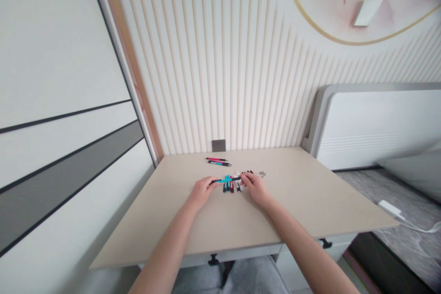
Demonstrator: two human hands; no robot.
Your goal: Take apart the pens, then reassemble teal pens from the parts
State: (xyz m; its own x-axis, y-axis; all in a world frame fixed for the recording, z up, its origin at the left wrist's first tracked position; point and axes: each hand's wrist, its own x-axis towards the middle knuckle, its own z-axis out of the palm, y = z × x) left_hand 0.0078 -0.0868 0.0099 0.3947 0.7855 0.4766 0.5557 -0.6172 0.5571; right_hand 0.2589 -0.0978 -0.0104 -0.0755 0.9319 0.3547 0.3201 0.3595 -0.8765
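A teal and black pen [228, 179] is held level between my two hands, just above a beige table [303, 197]. My left hand [202, 191] pinches its left end and my right hand [254, 187] grips its right end. Under the pen lies a small row of several pens [231, 187] in teal, red, black and white. Two more pens [218, 161], one red and one teal, lie side by side farther back near the wall. A few small silver parts [262, 174] rest to the right of my right hand.
The table stands against a ribbed white wall with a grey socket plate [218, 145] at table height. A panelled wardrobe [62, 147] is at the left. A white bed headboard [379, 124] is at the right, and a white charger with cable [392, 209] lies beyond the table's right edge.
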